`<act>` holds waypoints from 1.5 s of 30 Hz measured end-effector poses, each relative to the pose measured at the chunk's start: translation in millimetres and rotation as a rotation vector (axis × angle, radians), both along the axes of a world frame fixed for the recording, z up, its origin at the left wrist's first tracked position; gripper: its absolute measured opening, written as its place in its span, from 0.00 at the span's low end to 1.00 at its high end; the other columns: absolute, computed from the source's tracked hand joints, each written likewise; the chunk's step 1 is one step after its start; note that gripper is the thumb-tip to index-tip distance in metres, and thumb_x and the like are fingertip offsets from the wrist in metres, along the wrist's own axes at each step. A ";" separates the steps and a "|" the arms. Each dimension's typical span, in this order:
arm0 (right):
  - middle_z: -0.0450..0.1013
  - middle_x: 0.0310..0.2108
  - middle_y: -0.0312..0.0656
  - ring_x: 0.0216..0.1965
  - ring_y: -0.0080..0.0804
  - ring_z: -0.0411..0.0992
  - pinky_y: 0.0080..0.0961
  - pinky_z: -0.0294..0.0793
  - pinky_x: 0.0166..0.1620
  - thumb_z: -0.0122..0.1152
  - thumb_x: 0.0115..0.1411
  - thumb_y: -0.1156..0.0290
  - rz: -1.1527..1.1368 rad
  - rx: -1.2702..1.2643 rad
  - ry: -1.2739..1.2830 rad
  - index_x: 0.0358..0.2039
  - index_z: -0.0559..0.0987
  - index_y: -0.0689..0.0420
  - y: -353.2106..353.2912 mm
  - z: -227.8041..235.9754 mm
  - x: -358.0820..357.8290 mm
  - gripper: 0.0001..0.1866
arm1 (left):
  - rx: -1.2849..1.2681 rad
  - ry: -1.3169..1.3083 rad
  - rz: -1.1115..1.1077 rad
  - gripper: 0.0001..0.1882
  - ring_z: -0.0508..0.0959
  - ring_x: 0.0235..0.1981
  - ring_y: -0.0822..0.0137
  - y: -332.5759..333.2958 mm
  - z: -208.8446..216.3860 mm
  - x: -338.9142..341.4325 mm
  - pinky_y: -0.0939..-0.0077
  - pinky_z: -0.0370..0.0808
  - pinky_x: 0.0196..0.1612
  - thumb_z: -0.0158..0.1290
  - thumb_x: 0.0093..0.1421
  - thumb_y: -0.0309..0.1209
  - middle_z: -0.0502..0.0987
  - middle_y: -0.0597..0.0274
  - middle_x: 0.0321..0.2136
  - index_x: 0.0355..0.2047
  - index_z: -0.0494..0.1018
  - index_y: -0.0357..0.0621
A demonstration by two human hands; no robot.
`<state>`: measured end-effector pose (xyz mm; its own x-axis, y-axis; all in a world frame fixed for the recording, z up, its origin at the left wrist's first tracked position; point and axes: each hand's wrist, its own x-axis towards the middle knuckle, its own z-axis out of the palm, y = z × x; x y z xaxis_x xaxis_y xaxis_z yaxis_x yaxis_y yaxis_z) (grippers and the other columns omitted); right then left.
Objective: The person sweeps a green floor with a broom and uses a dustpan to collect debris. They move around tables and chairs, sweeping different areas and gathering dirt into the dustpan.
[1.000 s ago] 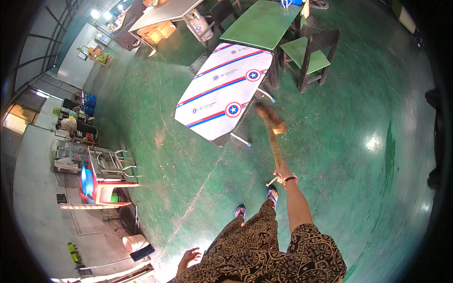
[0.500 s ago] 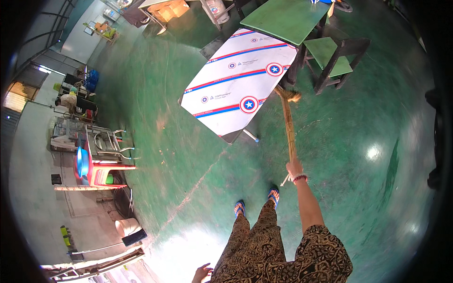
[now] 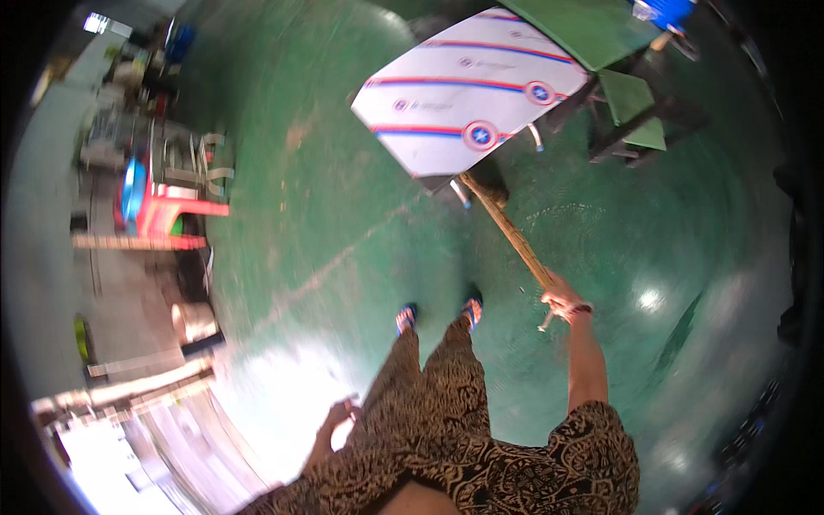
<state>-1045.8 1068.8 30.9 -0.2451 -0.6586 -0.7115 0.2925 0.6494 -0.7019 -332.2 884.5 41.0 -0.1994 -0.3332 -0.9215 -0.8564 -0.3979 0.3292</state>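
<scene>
My right hand (image 3: 562,296), with a dark red bracelet at the wrist, is closed round the handle of a broom (image 3: 515,236). The broom slants up and left across the floor. Its brownish head (image 3: 491,190) lies in shadow by the near right edge of a low table (image 3: 468,81) with a white, red-and-blue striped top. A short pale end (image 3: 547,321) sticks out below my fist. My left hand (image 3: 342,414) hangs beside my left thigh, slightly blurred, its fingers loosely apart, with nothing seen in it.
A green table (image 3: 592,30) and a green-seated chair (image 3: 633,112) stand at the far right. Along the left wall are a red plastic stool (image 3: 176,210), a blue basin (image 3: 133,189) and metal racks. My feet in blue sandals stand on the glossy green floor (image 3: 292,215).
The broom has swung left, its head now near the table's close corner. My right hand has shifted right. My left hand has come further into view, and the whole view has moved.
</scene>
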 end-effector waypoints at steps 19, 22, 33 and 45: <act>0.60 0.16 0.38 0.11 0.27 0.60 0.18 0.59 0.11 0.55 0.46 0.82 -0.723 0.336 -0.876 0.28 0.62 0.56 -14.6 62.3 183.6 0.13 | -0.304 0.033 -0.367 0.22 0.75 0.40 0.51 -152.5 22.3 -80.9 0.62 0.71 0.45 0.48 0.53 0.36 0.76 0.48 0.37 0.50 0.69 0.53; 0.61 0.15 0.40 0.12 0.27 0.62 0.17 0.60 0.10 0.54 0.48 0.82 -0.591 0.405 -0.759 0.30 0.63 0.58 -65.0 87.0 213.9 0.11 | -0.105 -0.044 0.019 0.21 0.76 0.40 0.57 -186.5 0.9 -28.2 0.64 0.72 0.44 0.50 0.53 0.35 0.76 0.53 0.40 0.49 0.70 0.54; 0.56 0.16 0.32 0.12 0.16 0.55 0.14 0.57 0.12 0.42 0.62 0.76 -0.387 0.184 -1.129 0.26 0.58 0.55 -330.7 73.5 311.2 0.07 | -0.056 -0.051 0.328 0.23 0.75 0.21 0.71 -244.5 -5.7 54.1 0.75 0.74 0.26 0.50 0.50 0.29 0.77 0.58 0.24 0.50 0.70 0.51; 0.60 0.13 0.34 0.10 0.24 0.60 0.23 0.59 0.12 0.52 0.48 0.83 -0.038 0.136 -0.112 0.50 0.61 0.52 -396.1 74.9 273.0 0.27 | -0.279 -0.016 0.723 0.25 0.75 0.24 0.70 -238.8 12.2 100.7 0.75 0.73 0.28 0.51 0.49 0.29 0.77 0.56 0.27 0.51 0.68 0.44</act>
<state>-772.8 672.7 105.8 -0.1818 -0.5459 -0.8179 0.3901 0.7235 -0.5695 -231.6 645.7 53.2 0.1687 -0.5958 -0.7852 -0.4208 -0.7639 0.4893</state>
